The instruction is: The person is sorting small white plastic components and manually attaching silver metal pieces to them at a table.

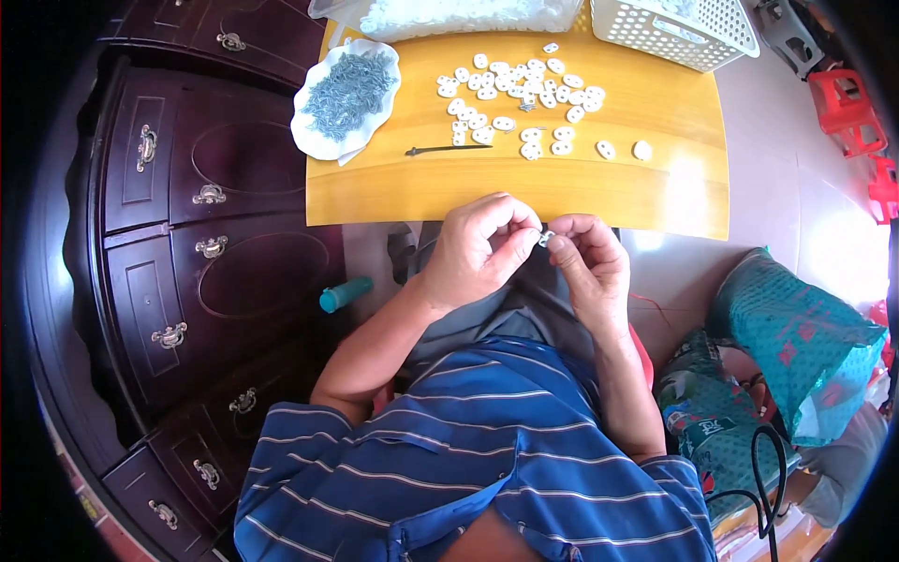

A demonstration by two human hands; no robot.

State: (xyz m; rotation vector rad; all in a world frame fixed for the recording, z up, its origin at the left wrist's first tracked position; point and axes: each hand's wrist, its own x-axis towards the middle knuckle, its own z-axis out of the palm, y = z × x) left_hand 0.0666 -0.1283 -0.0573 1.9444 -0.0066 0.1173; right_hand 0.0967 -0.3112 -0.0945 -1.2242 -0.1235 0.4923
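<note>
Just short of the desk (375, 201), fingers of the right hand (595, 267) pinch 1 small white piece (545, 239); those of the left hand (482, 248) press together against it, anything between them too small to tell. Bracing it right, working gently left, over the desk should serve best. Beyond: 1 slim dark tool (449, 150), loose white pieces (504, 123), a dish (323, 145) of thin grey bits (351, 94).

A home — dark wooden drawers (248, 169)
</note>
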